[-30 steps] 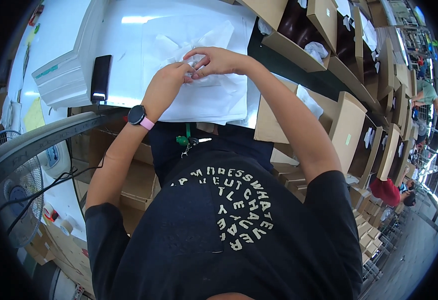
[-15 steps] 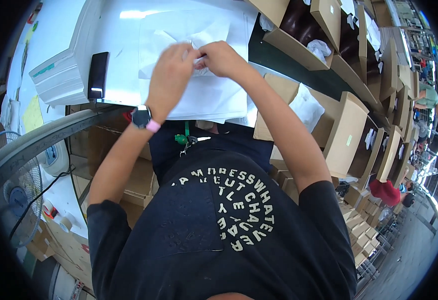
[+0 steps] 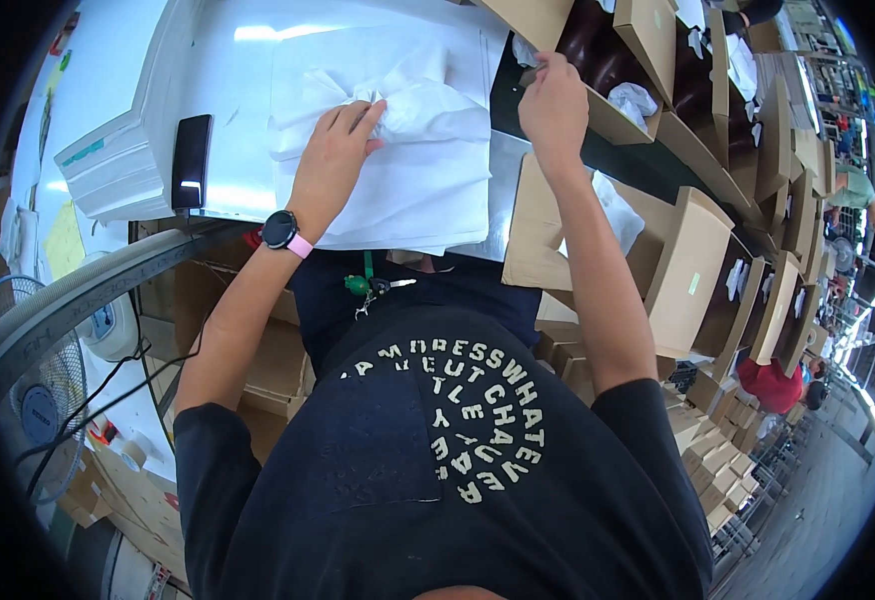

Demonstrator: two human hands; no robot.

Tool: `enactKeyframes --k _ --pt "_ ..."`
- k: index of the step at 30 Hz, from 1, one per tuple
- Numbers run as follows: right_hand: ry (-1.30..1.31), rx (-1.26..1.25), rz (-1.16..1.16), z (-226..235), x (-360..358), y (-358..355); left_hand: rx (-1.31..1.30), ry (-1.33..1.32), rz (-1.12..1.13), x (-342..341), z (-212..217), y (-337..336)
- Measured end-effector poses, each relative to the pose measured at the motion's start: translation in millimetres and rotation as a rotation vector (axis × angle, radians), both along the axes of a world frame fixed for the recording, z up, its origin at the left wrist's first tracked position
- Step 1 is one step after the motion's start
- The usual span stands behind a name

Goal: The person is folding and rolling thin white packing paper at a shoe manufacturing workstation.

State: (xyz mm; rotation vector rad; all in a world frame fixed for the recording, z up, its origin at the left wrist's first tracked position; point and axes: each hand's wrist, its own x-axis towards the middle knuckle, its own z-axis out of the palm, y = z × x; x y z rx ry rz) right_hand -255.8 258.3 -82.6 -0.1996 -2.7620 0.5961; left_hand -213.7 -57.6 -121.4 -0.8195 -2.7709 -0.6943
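Note:
A sheet of thin white tissue paper point(image 3: 428, 115), crumpled and gathered in its middle, lies on a stack of flat white sheets point(image 3: 408, 200). My left hand point(image 3: 343, 145) is closed on the gathered tuft at the sheet's left side. To the right of the paper, my right hand point(image 3: 556, 105) is raised by the near corner of an open cardboard box, apart from the tissue. Its fingers are curled together, and whatever they may hold is too small to make out.
A dark phone point(image 3: 192, 162) lies beside a thick stack of white paper point(image 3: 123, 150) on the left. Open cardboard boxes point(image 3: 598, 110) line the right, with an open carton point(image 3: 538, 235) nearer me. A metal rail point(image 3: 108, 270) and a fan point(image 3: 48, 420) stand at left.
My right hand has left the tissue and moved right, toward the boxes. My left hand has stayed at the gathered paper, which now shows more spread out.

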Motion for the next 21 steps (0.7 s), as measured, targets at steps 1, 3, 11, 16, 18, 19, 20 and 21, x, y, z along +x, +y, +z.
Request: enactKeyframes --k 1,3,11,16,18,19,20,21 --pt "0.078 0.086 0.120 6 8 -3 -0.003 0.001 -0.003 -6 0 -1" --pt "0.111 -0.014 0.525 11 35 -42 -0.014 -0.025 0.011 -9 -1 -5" --pt "0.120 0.020 0.655 -31 21 -96 -0.011 -0.277 -0.036 -61 0 -12" --pt "-0.180 0.066 0.632 -37 -11 -94 -0.074 0.233 0.063 -51 14 3" --pt "-0.343 0.131 0.628 -29 -27 -98 -0.019 0.075 0.050 -42 4 -1" --pt "-0.419 0.137 0.614 -27 -40 -100 -0.017 0.079 0.049 -46 2 -2" --pt "-0.497 0.143 0.598 -26 -48 -101 -0.013 0.039 0.058 -53 0 -2" --pt "-0.498 0.145 0.594 -26 -47 -100 -0.008 -0.001 0.067 -60 -3 -1"
